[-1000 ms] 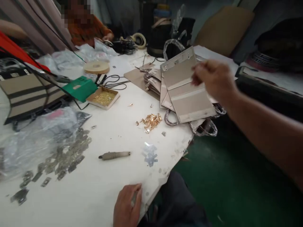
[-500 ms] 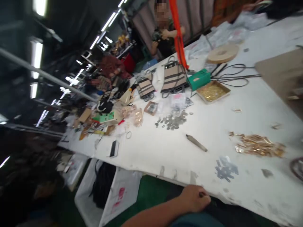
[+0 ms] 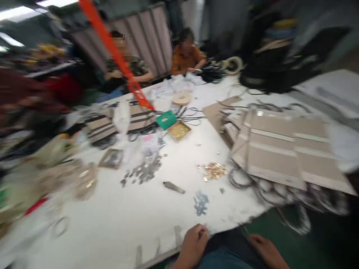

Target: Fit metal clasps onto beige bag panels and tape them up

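Note:
My left hand is closed at the table's front edge, its fingers curled; whatever is inside, if anything, is hidden. My right hand hangs lower, to the right, over my lap; blur hides what its fingers do. Closest to my left hand on the white table lies a small heap of flat silvery metal pieces. Behind that are a pile of gold-coloured metal fittings and a short tapered tool. Neither hand touches these.
Striped beige bag panels with cords are stacked at right. Grey metal pieces, a tray of gold bits, a green box and a tape roll stand further back. An orange strap hangs down. People sit across the table.
The view has swung to the right, bringing the stacked bag panels, another seated person and my right hand into sight. My left hand stays closed near the table edge.

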Tool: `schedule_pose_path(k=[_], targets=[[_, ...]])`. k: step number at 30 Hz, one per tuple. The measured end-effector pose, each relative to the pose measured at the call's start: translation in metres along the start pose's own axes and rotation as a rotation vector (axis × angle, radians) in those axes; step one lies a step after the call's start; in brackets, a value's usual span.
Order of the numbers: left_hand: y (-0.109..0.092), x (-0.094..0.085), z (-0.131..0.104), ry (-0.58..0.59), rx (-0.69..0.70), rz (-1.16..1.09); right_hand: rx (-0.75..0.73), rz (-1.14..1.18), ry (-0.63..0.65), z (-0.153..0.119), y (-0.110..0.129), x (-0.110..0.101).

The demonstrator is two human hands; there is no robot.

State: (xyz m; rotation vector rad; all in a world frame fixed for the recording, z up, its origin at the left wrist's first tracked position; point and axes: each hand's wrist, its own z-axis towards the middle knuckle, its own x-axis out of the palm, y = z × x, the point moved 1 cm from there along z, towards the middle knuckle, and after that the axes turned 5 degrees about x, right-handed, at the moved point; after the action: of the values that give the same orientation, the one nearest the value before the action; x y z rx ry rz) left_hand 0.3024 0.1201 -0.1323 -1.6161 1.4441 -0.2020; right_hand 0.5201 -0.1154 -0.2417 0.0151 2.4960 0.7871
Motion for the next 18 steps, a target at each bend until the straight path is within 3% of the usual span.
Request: schedule_pose_path(k=[5,10,13,15,18], targets=[[-0.012,0.022,0.046,0.196,0.029,0.043,0.26,0.001,-0.118,-0.014,-0.01,-0.024],[0.018,0.06,0.029,0.137,-0.023,0.089,0.305,-0.107,-0.099,-0.01,-0.055,-0.038],[0.039,0.115,0.011,0.002,-0.021,0.204,0.23,-0.152,-0.017,-0.009,-0.098,-0.049],[0.042,0.168,-0.001,-0.095,-0.028,0.313,0.154,-0.18,0.033,-0.014,-0.136,-0.062],[0.028,0.258,-0.031,-0.154,-0.104,0.385,0.05,-0.247,0.097,-0.031,-0.196,-0.09]])
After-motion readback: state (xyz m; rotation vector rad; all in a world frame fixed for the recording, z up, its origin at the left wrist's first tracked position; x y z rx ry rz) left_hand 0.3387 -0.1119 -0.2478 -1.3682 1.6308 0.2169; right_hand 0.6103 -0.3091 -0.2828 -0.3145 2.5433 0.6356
